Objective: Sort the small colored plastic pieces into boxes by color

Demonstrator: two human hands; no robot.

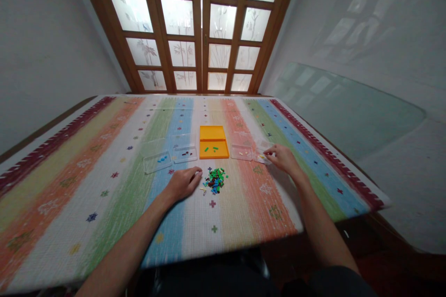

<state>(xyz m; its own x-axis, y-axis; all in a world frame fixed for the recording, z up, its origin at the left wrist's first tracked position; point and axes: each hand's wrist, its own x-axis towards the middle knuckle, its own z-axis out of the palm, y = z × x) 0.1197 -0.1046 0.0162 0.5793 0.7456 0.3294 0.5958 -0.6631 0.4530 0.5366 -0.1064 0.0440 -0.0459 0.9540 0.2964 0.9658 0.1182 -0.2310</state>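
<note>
A loose pile of small building bricks (216,180), mostly green with blue, dark brown and a few pale ones, lies on the striped tablecloth. Beside its left edge rests my left hand (185,182), fingers curled in, with no brick visible in it. My right hand (280,157) reaches over the clear box at the far right (258,159), thumb and fingers pinched together. Yellow bricks (261,157) lie just under those fingertips. Whatever the pinch holds is too small to make out.
An open orange case (214,140) holds a few green bricks. Left of it, one clear box (185,160) has dark brown bricks and another (158,167) has blue ones. A clear box (241,158) with pale pieces stands to its right. The table's near edge is close to my body.
</note>
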